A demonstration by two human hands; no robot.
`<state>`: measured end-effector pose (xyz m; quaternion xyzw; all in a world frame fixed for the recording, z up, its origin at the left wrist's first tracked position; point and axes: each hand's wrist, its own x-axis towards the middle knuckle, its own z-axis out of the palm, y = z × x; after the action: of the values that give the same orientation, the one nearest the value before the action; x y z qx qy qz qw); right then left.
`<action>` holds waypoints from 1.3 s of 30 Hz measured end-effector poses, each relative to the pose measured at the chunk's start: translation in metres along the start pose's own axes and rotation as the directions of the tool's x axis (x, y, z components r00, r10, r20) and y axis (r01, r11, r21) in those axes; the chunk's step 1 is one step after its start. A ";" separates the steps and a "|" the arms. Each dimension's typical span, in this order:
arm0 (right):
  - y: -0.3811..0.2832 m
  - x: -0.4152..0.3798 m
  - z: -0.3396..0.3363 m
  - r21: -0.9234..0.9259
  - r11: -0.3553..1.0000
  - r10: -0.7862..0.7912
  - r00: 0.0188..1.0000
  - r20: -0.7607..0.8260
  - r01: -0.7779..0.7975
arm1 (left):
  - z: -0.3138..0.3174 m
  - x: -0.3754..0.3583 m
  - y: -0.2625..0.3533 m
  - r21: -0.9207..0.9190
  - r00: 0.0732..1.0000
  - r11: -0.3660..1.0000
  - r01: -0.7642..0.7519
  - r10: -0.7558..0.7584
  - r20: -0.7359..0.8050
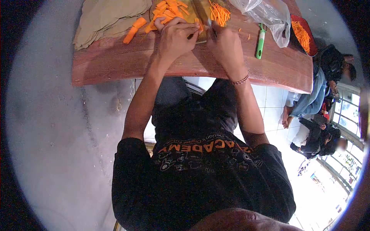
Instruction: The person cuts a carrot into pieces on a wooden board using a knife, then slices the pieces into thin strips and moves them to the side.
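At the top of the view my left hand has its fingers pressed together on a small carrot piece on a yellowish board. Close beside it, my right hand is closed round a knife, whose blade points away from me. Cut carrot slices lie just beyond my left hand, and thin carrot strips lie beyond my right. Larger carrot chunks rest to the left of my left hand.
On the wooden table are brownish sheets at left, a green-handled peeler, a clear plastic bag and a red tray of shredded carrot. Two other people sit at the right.
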<state>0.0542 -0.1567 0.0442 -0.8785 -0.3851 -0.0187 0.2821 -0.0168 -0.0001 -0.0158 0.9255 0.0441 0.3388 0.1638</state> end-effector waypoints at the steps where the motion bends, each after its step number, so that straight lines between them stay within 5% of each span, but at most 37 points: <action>1: 0.002 0.001 0.000 0.006 1.000 0.009 1.000 -0.012 -0.009 | 0.001 -0.001 -0.001 0.046 1.000 0.999 0.003 -0.004 0.016; 4: 0.002 -0.010 -0.008 0.097 0.995 0.023 0.999 -0.036 -0.020 | 0.009 -0.002 -0.009 -0.067 1.000 0.998 -0.011 0.010 -0.017; 23: -0.010 -0.040 -0.012 0.079 0.995 0.056 0.998 -0.011 -0.055 | -0.004 0.001 0.002 0.025 0.997 0.998 -0.051 0.052 -0.056; 32: -0.019 -0.029 0.010 -0.096 0.991 0.095 0.995 0.014 -0.093 | 0.006 -0.002 -0.007 -0.102 1.000 0.995 0.001 0.000 0.011; 35: -0.019 -0.010 0.007 -0.095 0.989 0.116 0.991 0.067 -0.110 | -0.002 0.000 -0.004 0.018 0.996 0.996 -0.084 0.084 0.005; 39: -0.001 0.001 0.009 -0.028 0.999 0.015 1.000 -0.022 -0.016 | -0.005 0.000 0.002 0.009 0.999 0.999 -0.044 0.044 0.004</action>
<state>0.0528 -0.1513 0.0374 -0.8851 -0.3748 -0.0314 0.2741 -0.0201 -0.0012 -0.0120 0.9276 0.0248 0.3401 0.1523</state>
